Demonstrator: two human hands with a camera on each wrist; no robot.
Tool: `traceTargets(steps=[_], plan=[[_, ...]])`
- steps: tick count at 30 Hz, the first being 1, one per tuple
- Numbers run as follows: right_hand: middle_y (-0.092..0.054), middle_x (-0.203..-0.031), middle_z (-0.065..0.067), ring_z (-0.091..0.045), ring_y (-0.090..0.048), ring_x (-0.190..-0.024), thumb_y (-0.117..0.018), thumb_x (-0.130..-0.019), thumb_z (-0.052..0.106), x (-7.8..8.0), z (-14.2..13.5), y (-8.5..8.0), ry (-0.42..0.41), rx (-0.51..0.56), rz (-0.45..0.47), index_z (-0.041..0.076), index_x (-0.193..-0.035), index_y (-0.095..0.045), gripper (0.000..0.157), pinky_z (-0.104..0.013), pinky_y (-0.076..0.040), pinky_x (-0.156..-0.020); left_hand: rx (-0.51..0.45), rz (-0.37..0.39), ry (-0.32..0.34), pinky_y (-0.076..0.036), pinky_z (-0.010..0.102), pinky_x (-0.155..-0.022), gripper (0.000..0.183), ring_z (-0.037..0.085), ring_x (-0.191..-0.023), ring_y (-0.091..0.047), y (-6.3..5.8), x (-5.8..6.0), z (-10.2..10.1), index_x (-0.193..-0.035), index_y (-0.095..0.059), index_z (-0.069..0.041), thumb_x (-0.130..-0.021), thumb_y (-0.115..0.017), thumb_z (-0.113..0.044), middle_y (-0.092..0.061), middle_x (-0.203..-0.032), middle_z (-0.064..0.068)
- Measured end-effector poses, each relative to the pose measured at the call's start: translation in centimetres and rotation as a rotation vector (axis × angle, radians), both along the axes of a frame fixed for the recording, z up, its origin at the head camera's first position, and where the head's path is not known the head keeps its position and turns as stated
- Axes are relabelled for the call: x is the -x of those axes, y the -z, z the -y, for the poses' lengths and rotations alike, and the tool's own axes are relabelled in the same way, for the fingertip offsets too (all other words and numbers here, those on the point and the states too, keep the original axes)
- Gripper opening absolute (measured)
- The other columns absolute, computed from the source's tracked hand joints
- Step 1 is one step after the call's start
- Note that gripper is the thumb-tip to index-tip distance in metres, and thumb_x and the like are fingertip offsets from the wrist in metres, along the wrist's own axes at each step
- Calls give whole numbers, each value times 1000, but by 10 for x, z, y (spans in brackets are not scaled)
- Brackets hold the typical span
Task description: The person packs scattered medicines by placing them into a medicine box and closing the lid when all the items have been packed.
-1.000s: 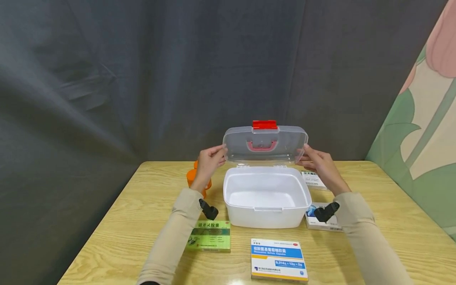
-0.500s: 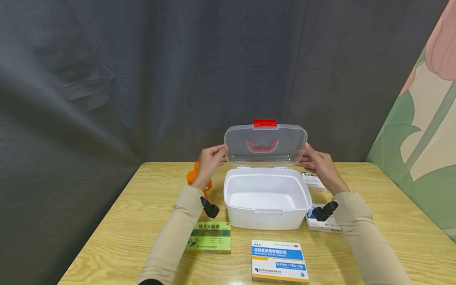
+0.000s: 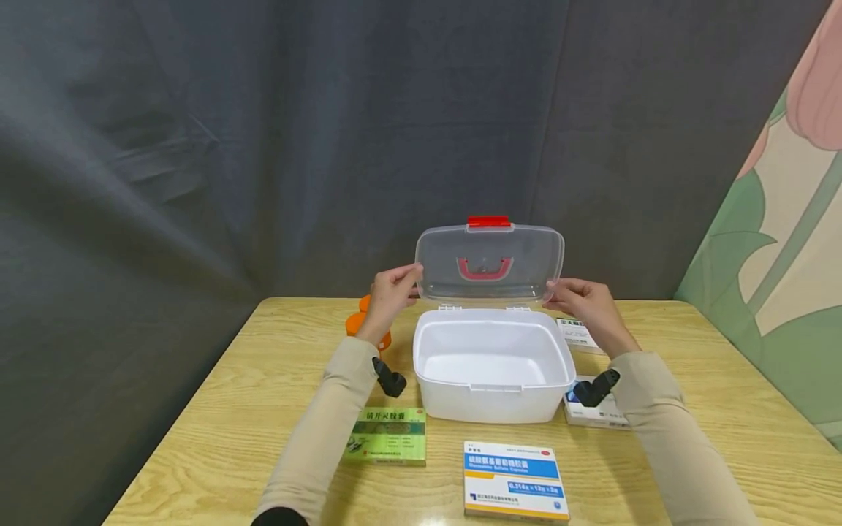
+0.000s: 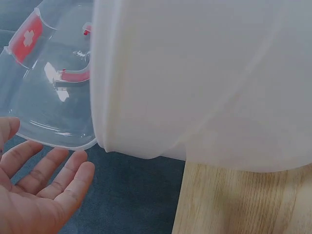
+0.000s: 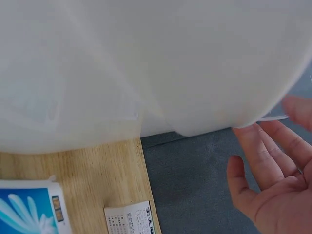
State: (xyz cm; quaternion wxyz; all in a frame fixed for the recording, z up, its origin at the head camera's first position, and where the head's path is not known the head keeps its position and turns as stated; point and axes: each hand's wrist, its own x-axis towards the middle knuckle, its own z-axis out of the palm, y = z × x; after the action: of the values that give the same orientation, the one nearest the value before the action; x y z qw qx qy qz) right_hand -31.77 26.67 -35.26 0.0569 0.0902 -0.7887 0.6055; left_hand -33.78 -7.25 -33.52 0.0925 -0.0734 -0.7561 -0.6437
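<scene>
A white plastic first-aid box stands on the table with its inside visible and bare. Its clear lid is tilted up at the back on two hinges, with a red handle and a red latch marked with a white cross. My left hand pinches the lid's left edge between thumb and fingers. At the right edge my right hand pinches the lid likewise. In both wrist views the box wall fills much of the picture, and each hand is partly cut off.
Before the box lie a green medicine box and a white-and-blue medicine box. Two more medicine boxes, one nearer and one farther, lie right of it. Orange containers stand behind my left arm. A dark curtain hangs behind the table.
The lid has tilted slightly farther up and back, its red latch rising a little. My right fingers have shifted slightly inward on the lid's edge. The box and medicine boxes have stayed put.
</scene>
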Motion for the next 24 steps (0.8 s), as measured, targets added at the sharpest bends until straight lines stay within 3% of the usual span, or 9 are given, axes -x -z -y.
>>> traceTargets(steps=[4, 7, 11, 15, 20, 24], plan=[[-64, -95, -11, -20, -63, -82, -67, -80, 26, 6, -3, 6, 2, 7, 8, 2, -117, -57, 45, -33, -49, -75, -9, 26, 12, -51, 31, -66, 40, 19, -81, -62, 0, 2, 0, -115, -62, -17, -83, -58, -42, -63, -100, 0], [-65, -95, -13, -23, -63, -85, -67, -79, 29, 2, 2, 2, 71, -91, 33, 1, -119, -54, 51, -41, -45, -81, -7, 28, 26, -51, 32, -67, 37, 19, -81, -62, 1, 4, 0, -116, -61, -18, -83, -60, -37, -63, -101, 0], [-66, -92, -11, -23, -62, -87, -69, -77, 33, 1, 5, 2, 131, -168, 33, 2, -113, -59, 48, -45, -43, -82, 12, 21, 44, -52, 31, -64, 35, 18, -80, -62, 2, 5, -1, -118, -59, -17, -83, -64, -15, -63, -99, 3], [-67, -88, -9, -20, -63, -83, -70, -76, 31, 7, 4, 11, 144, -145, 7, 3, -106, -64, 41, -41, -46, -79, -7, 24, 75, -52, 33, -62, 48, 22, -83, -62, 4, 7, -2, -122, -55, -13, -79, -61, 7, -61, -103, 8], [-66, -89, -11, -21, -64, -80, -68, -78, 28, 4, 10, 8, 147, -138, 15, 0, -111, -60, 44, -43, -45, -80, 11, 23, 81, -51, 38, -66, 55, 33, -83, -61, 8, 10, -1, -126, -51, -12, -77, -59, 12, -58, -111, 13], [-65, -92, -13, -19, -64, -78, -67, -80, 23, 3, 12, 9, 156, -141, 43, 2, -116, -57, 43, -41, -45, -81, 74, 8, 51, -52, 32, -62, 57, 34, -73, -61, 10, 11, -1, -127, -51, -14, -76, -60, 10, -59, -110, 10]])
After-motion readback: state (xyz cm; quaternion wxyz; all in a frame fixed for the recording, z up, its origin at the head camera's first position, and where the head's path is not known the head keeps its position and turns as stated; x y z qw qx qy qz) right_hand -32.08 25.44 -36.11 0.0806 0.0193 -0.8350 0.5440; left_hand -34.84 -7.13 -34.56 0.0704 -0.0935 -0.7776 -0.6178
